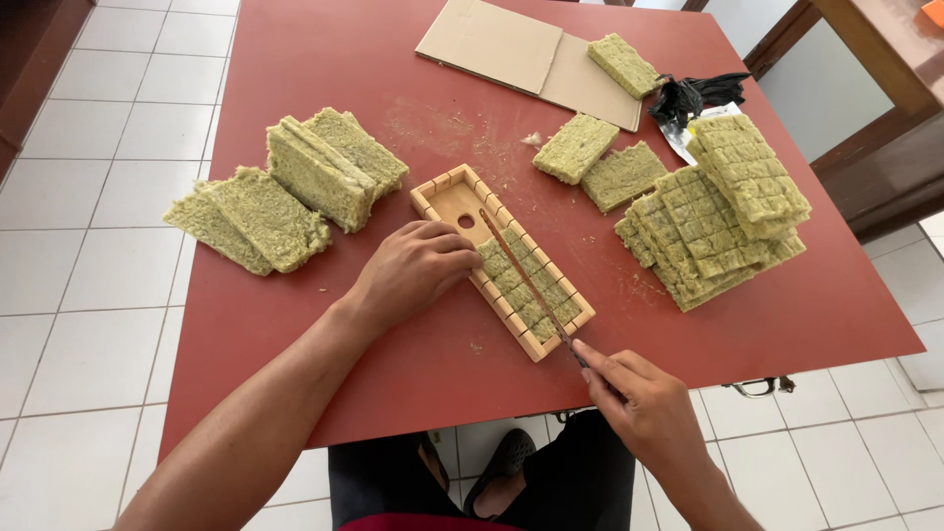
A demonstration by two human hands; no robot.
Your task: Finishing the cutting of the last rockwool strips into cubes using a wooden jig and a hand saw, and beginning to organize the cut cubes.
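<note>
We see a red desk (295, 324) carrying everything. At its far edge lies a flat cardboard sheet (511, 44). To the right sits a stack of scored green rockwool slabs (718, 211); to the left, 1 pile of uncut rockwool slabs (295, 182). At the centre a slotted wooden cutting jig (447, 197) holds a rockwool strip (526, 285). Our left hand (413, 270) presses down on the strip's near end, fingers curled. Our right hand (639, 398) is closed around a thin knife (526, 280) lying lengthwise along the jig.

left hand (413, 270): palm down, fingers curled, pressing | right hand (644, 403): fingers pinched closed, forearm extended
</note>
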